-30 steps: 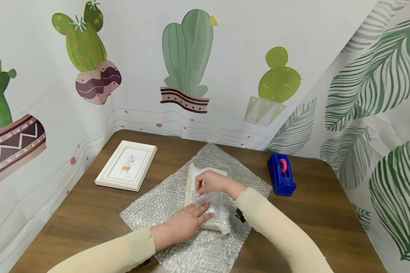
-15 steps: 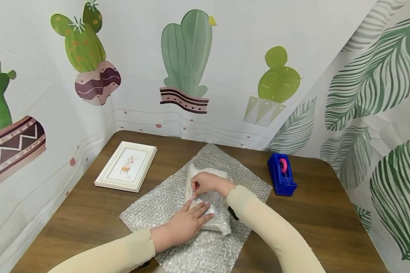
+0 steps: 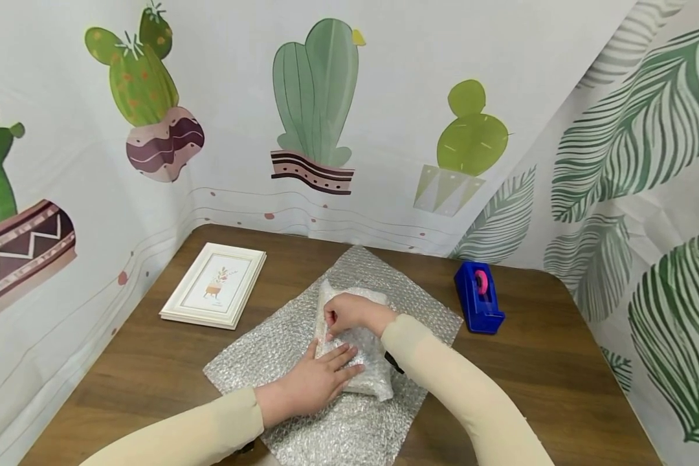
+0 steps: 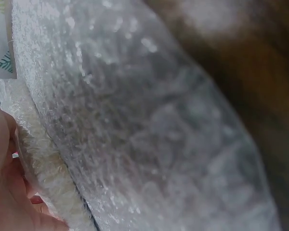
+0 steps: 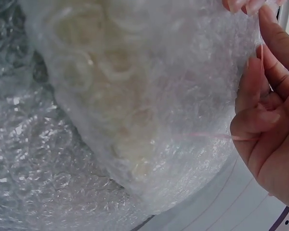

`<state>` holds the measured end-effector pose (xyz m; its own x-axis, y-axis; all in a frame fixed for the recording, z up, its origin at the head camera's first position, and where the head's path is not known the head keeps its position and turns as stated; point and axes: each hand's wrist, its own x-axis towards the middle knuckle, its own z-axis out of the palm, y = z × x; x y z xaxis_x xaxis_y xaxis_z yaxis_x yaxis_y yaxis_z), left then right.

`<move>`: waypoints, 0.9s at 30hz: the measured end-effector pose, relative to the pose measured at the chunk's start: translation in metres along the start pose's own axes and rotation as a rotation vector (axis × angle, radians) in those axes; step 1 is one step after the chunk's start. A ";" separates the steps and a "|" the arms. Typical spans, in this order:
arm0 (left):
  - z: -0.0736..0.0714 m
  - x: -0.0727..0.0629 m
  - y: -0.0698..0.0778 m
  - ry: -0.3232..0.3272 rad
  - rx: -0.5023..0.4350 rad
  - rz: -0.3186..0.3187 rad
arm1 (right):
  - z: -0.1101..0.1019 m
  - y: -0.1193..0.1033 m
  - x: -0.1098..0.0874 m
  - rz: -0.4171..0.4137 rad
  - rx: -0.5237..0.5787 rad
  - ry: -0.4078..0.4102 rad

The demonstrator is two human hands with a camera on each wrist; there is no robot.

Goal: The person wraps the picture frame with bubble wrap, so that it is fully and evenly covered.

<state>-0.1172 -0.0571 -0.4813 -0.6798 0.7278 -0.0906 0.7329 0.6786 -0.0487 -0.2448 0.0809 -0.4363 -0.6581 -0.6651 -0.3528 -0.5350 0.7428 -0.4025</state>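
Observation:
A flat parcel (image 3: pixel 373 382) in bubble wrap lies on a larger bubble-wrap sheet (image 3: pixel 268 349); something cream-coloured shows through the layers. My left hand (image 3: pixel 314 383) rests with spread fingers on the parcel's near half, its thumb by the left edge. Beside that thumb, my right hand (image 3: pixel 349 314) has curled fingers and pinches a thin clear tape strip (image 5: pixel 204 136) with pinkish edges at the parcel's left side. In the right wrist view, the strip runs across the wrapped parcel (image 5: pixel 183 86) to the curled fingers. The strip's far end cannot be made out.
A white picture frame (image 3: pixel 215 285) lies at the left on the brown wooden table (image 3: pixel 536 362). At the right stands a blue tape dispenser (image 3: pixel 479 298) with a pink roll (image 3: pixel 481 281). A cloth printed with cacti and leaves (image 3: pixel 384 97) hangs behind the table.
My right hand has moved a little left and down toward the parcel's left edge. My left thumb has shifted left, while the other left fingers stay on the parcel.

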 end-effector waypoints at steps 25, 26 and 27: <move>-0.004 0.003 -0.007 -0.032 -0.069 0.053 | -0.023 0.034 -0.013 0.048 0.053 -0.077; -0.003 0.003 -0.007 -0.034 -0.074 0.053 | -0.027 0.039 -0.015 0.048 0.089 -0.096; -0.003 0.003 -0.007 -0.036 -0.075 0.052 | -0.030 0.044 -0.017 0.039 0.109 -0.106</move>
<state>-0.1250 -0.0594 -0.4780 -0.6387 0.7590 -0.1265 0.7622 0.6466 0.0311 -0.2733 0.1267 -0.4225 -0.6146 -0.6447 -0.4546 -0.4456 0.7592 -0.4743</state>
